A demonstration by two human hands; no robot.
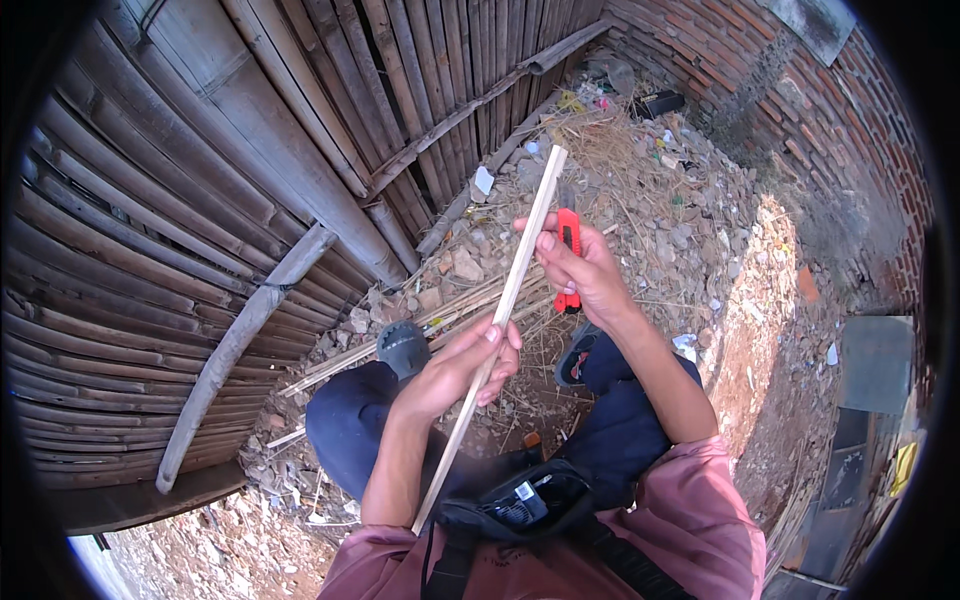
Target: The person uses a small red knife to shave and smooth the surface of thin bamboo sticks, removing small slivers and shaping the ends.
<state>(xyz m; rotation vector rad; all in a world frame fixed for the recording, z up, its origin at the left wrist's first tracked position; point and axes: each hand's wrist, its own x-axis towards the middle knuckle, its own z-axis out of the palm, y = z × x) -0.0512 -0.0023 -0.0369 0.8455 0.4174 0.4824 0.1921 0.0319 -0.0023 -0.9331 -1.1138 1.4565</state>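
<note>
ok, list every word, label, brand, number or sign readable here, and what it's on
None clear enough to quote.
White label inside the open black pouch: too small.
Dark print on the pink shirt: too small.
Red utility knife in the right hand: no legible marking.

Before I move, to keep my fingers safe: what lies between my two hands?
In the head view, a stretch of the stick runs between your left hand and right hand, with rubble beyond.

Bamboo wall (230, 130) bars the left; room lies right of the cutter (569, 234).
</note>
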